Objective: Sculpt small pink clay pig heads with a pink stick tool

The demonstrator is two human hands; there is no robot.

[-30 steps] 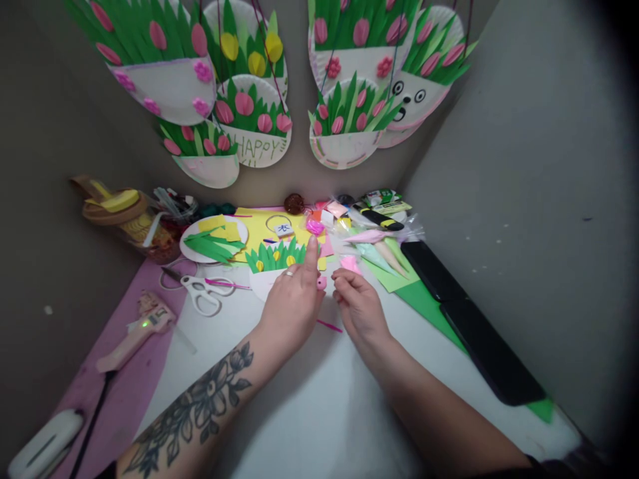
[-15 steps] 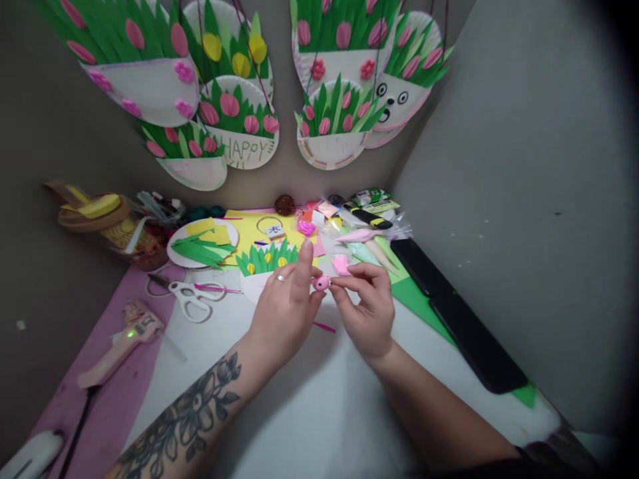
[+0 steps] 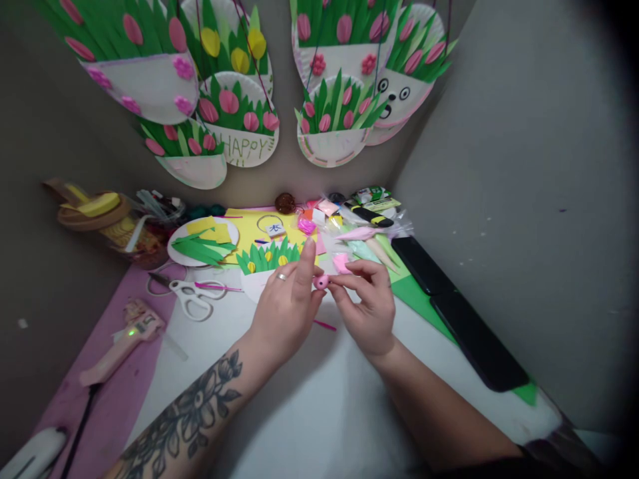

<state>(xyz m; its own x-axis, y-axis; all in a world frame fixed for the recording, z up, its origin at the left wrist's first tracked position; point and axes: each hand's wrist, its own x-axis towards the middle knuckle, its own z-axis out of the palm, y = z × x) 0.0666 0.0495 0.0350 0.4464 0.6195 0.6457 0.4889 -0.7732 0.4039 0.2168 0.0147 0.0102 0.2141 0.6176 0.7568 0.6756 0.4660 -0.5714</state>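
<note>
Between my two hands, over the white table top, is a small pink clay ball [image 3: 321,282] with a dark dot on it. My left hand [image 3: 289,293] pinches it from the left, its index finger raised. The fingertips of my right hand [image 3: 367,303] are closed at the ball's right side; whether they grip a tiny piece there I cannot make out. A lump of pink clay [image 3: 342,262] in clear wrap lies just beyond my right fingers. Partly behind my left hand lies a paper plate craft [image 3: 254,283] with green paper grass and yellow flowers.
White scissors [image 3: 192,297] and a pink glue gun [image 3: 124,339] with a green light lie on the left. A plate of paper strips [image 3: 172,249], clay packets [image 3: 327,207] and a cutter [image 3: 369,215] are at the back. Black trays [image 3: 474,339] line the right; plate baskets [image 3: 329,146] hang above.
Both hands hold nearly the same pose around the pink ball. The view has shifted very slightly, and the ball looks turned a little.
</note>
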